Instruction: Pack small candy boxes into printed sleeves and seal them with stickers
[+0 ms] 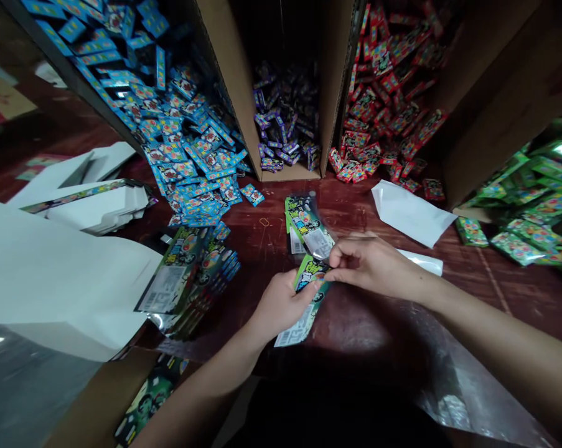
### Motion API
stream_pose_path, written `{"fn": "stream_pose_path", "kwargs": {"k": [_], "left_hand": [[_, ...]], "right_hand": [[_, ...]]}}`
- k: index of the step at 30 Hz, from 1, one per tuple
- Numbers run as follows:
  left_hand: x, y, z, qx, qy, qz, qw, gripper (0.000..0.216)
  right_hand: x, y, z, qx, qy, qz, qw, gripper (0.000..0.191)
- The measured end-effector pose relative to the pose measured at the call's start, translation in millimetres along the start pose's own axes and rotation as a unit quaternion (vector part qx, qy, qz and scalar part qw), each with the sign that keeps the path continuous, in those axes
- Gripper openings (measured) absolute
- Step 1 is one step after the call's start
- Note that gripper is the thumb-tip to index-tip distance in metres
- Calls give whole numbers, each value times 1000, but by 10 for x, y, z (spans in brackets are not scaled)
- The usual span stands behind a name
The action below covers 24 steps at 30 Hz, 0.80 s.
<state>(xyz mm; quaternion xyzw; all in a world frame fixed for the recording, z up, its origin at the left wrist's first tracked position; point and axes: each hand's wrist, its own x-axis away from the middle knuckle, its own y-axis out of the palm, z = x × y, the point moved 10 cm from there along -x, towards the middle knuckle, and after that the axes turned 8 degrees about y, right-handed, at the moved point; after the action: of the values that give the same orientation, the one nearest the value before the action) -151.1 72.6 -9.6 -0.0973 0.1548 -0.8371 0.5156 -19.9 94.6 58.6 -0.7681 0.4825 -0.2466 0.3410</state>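
Note:
My left hand (278, 305) grips a flat printed foil pouch (304, 311) with a green top and a white barcode panel, just above the dark red table (495, 280). My right hand (371, 264) pinches the pouch's upper edge, fingers closed on it. Right behind my hands lies a small stack of the same pouches (306, 227). A bigger heap of such pouches (187, 280) sits to the left of my hands.
Open cardboard boxes stand at the back: blue packets (178, 124) spilling out at left, purple packets (285, 124) in the middle, red packets (383, 99) right of them, green packets (533, 205) far right. White folded cartons (98, 199) and a white sheet (409, 211) lie on the table.

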Motion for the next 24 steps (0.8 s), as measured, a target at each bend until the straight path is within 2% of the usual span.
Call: {"fn": "stream_pose_path", "kwargs": {"k": [6,14,20,21,24], "left_hand": [[-5,-13,103,-109,-2,-52,993,30],[-84,175,352,-172,29,-142,974,28],[-75,368,373,-71,17,-208,975,25],[-64,396,363,-33,15,-217,975,29],[18,525,306,103,-5,-267,958,62]], "right_hand": [[132,140,242,-131,114,-101,980,31],[318,150,308,-271,155,-185,932,35],[453,168,312,-195,140,-227,944,33],[485,157,298,-167,134,-233,948,32],[605,109,214,-81,101,-263,956,27]]}}
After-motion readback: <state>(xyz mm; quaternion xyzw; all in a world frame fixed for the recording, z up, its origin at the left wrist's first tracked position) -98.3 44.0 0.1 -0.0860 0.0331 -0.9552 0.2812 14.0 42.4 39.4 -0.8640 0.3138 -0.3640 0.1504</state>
